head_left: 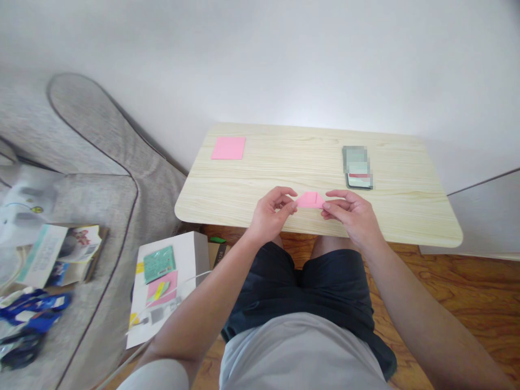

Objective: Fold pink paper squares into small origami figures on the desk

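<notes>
Between my two hands is a small folded piece of pink paper [309, 200], wide at its lower edge and narrower at the top, with a crease or flap line near its middle. My left hand [273, 212] pinches its left corner between thumb and fingers. At the opposite corner, my right hand [351, 214] grips it the same way, thumb in front. The paper is held over the near part of the pale wood-grain table [280, 162]. Some fingertips are hidden behind the paper and thumbs.
Flat pink paper [228, 148] lies at the table's back left. A phone [358, 169], partly blurred, rests at the right. Left of the table, a white box [189, 254] carries a green packet [158, 264], pink paper and a cable. A grey sofa [101, 227] holds boxes and blue items.
</notes>
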Action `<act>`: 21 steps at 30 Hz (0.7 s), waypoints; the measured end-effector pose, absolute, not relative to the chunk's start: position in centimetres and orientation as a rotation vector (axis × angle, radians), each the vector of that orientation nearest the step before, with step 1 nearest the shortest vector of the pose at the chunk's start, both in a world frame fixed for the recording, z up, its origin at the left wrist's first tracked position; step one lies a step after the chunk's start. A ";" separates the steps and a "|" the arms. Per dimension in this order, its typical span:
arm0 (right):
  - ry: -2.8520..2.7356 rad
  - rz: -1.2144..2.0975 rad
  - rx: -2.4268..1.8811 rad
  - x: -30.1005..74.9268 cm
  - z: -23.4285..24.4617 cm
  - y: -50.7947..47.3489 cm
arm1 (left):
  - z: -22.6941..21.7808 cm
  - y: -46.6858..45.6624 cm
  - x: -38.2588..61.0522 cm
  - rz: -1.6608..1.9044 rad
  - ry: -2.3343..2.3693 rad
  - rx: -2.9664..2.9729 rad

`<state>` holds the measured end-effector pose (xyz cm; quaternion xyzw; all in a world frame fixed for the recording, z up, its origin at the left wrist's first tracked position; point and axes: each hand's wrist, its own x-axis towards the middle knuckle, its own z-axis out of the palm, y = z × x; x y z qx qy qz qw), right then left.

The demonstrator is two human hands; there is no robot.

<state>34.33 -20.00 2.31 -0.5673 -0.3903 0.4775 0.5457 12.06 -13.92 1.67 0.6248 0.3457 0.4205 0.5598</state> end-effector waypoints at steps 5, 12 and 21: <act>-1.026 1.094 -1.323 35.1 2.2 -18.1 | 1.8 -12.7 12.4 1.003 0.848 1.493; -1.259 0.955 -1.295 36.8 3.9 -14.7 | 3.5 -7.7 12.7 0.689 0.754 1.470; -1.007 1.066 -1.199 37.3 4.3 -10.0 | 3.1 -2.7 14.6 0.913 0.660 1.411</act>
